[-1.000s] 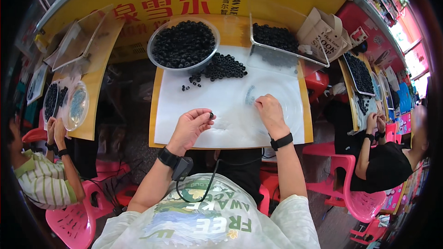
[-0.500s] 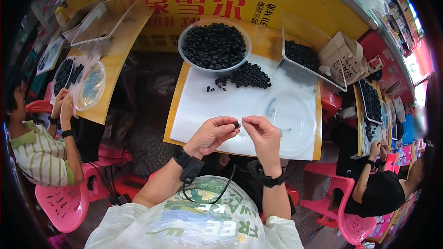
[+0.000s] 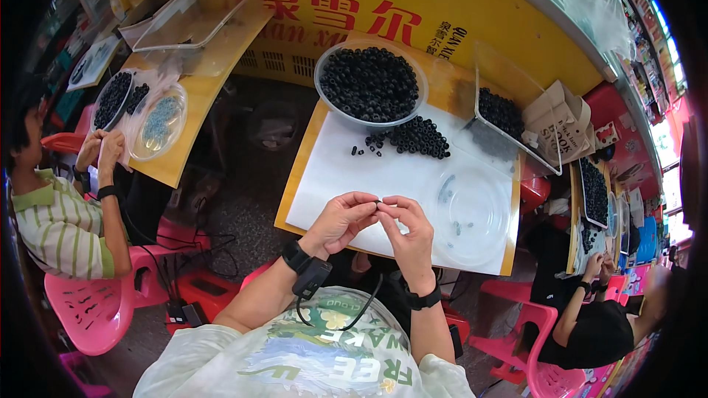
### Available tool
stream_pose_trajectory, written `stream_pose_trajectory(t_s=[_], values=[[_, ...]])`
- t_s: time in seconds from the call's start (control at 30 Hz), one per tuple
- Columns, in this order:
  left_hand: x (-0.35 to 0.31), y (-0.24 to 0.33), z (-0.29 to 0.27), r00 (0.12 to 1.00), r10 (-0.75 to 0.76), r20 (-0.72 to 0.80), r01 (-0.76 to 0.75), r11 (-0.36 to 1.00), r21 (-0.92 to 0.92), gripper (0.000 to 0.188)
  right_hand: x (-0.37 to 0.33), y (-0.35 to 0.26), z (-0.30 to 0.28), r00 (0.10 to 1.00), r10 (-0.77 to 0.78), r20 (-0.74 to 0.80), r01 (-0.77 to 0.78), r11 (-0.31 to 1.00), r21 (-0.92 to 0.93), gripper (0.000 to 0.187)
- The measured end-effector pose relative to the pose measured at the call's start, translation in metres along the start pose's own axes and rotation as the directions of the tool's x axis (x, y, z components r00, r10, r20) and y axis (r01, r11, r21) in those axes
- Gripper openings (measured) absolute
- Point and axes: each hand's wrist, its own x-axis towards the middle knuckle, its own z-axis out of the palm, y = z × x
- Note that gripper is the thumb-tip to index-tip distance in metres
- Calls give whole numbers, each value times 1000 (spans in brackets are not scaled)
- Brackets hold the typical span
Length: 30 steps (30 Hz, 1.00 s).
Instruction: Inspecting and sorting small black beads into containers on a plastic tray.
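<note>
Black and tiny, the bead (image 3: 378,205) is up at the fingertips, above the near edge of the white sheet (image 3: 317,186), and the fingers cover most of it. Left hand (image 3: 341,222) has it, thumb and forefinger pinched close, the other fingers curled. Right hand (image 3: 407,234) comes in from the other side, thumb and forefinger bent, tips right up at the bead; whether they grip anything, I can't tell.

Beyond them, the big clear bowl (image 3: 346,119) sits at the far side, full of black beads, with a loose heap (image 3: 419,137) spilling out just beside it and a few strays (image 3: 368,144) to the left. Over on the right, the shallow clear dish (image 3: 479,245) holds a few pale bits, and behind it the clear box (image 3: 521,149) juts across the sheet's far corner, close against the cream tote bag (image 3: 553,121). Black cable (image 3: 363,311) loops below the wrists, over the shirt. Co-workers flank the scene: striped shirt (image 3: 66,228) at left, black top (image 3: 597,335) at right.
</note>
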Motion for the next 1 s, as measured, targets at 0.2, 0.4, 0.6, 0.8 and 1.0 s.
stream_pose_trajectory(t_s=[0.2, 0.4, 0.6, 0.8, 1.0], values=[[2, 6, -8, 999, 41, -36, -41, 999, -4, 17, 64, 43, 19, 994, 110, -16, -111, 983, -149, 12], [-7, 20, -18, 996, 79, -36, -81, 996, -41, 17, 104, 101, 53, 998, 10, 57, 18, 884, -467, 9], [-12, 25, -26, 993, 98, -66, -101, 994, -42, 16, 93, 93, 42, 996, 71, 59, -49, 950, -309, 17], [-4, 23, -8, 996, 87, -12, -87, 996, -20, 15, 45, 48, 2, 885, 424, 191, -465, 810, 357, 22], [1, 13, 13, 998, 51, 22, -52, 997, 54, 14, 15, 19, -16, 903, 406, 142, -407, 701, 585, 15]])
